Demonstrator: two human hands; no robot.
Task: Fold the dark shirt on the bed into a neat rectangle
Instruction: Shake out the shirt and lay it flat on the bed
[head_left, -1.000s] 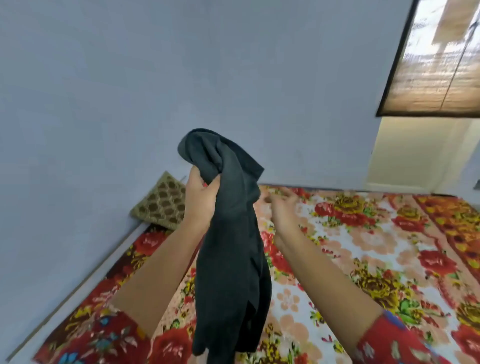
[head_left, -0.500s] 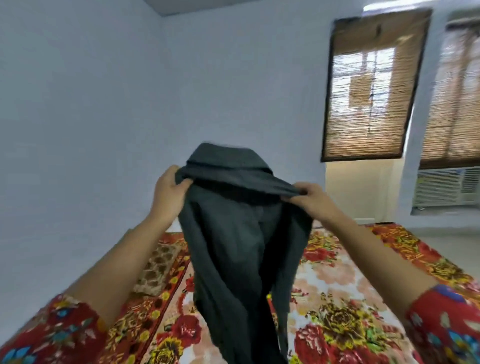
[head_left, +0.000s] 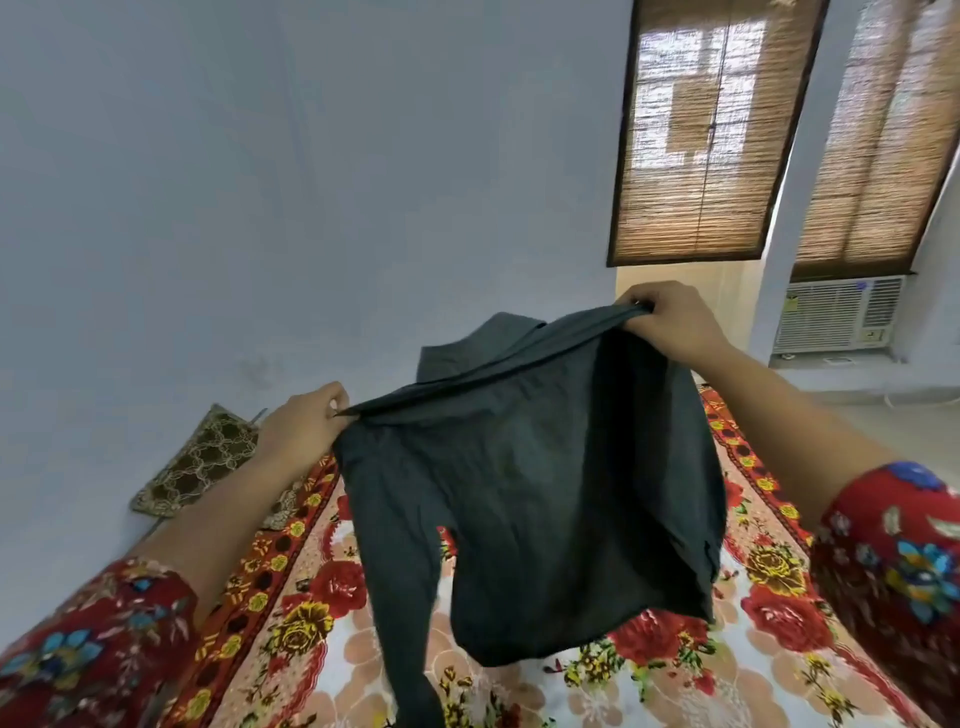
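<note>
A person's left hand (head_left: 304, 423) and right hand (head_left: 670, 319) each pinch the dark shirt (head_left: 530, 483) by its shoulders, holding it spread above the floral bed (head_left: 675, 670).

The dark shirt (head_left: 530, 493) is seen as thin, matt cloth, softly creased, drawn taut and smooth between the pinching fingers of the left hand (head_left: 306, 426) and the right hand (head_left: 670, 322), and slack below them. Under the fingers, the bed cover (head_left: 675, 675) is shown as matt, flower-printed cloth. Left of the left fingers, a cushion (head_left: 202, 462) of patterned woven fabric is seen. Beyond the fingers the wall (head_left: 260, 208) is painted smooth and matt. Above the right fingers, blinds (head_left: 701, 130) of rough reed-like slats are seen, and just right of them the air conditioner (head_left: 836, 317) is fronted by white plastic.
</note>
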